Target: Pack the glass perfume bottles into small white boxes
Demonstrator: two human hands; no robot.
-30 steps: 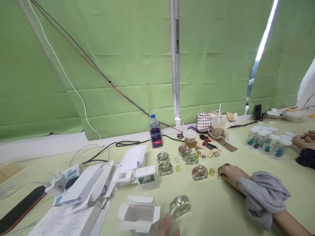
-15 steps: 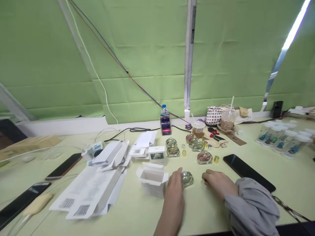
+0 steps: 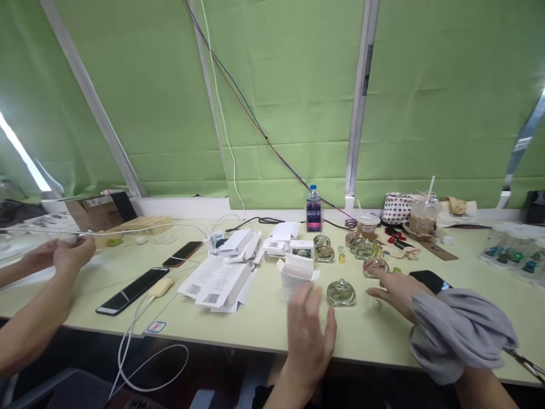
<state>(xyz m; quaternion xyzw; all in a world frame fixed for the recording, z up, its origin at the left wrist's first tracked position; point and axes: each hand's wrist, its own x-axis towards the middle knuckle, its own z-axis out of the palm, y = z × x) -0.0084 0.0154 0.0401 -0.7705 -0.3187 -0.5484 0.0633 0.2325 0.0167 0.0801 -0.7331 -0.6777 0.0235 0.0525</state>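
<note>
My left hand (image 3: 310,332) hovers open, fingers spread, just in front of a small open white box (image 3: 296,276) and to the left of a round glass perfume bottle (image 3: 340,292). It holds nothing. My right hand (image 3: 394,288), in a bunched grey sleeve, lies on the green table (image 3: 255,324) to the right of that bottle, fingers stretched out flat and empty. Several more glass bottles (image 3: 365,249) and small gold caps stand behind. A black phone (image 3: 431,279) lies beside my right hand.
Flattened white cartons (image 3: 219,278) and two phones (image 3: 131,289) lie to the left, with a white cable hanging over the table edge. Another person's hands (image 3: 63,255) work at far left. A water bottle (image 3: 313,209), iced drink (image 3: 422,215) and white-capped jars (image 3: 513,253) stand behind and right.
The view swung left and pulled back. My left hand came off the round bottle and drew back towards me, open. My right hand opened flat beside the bottle.
</note>
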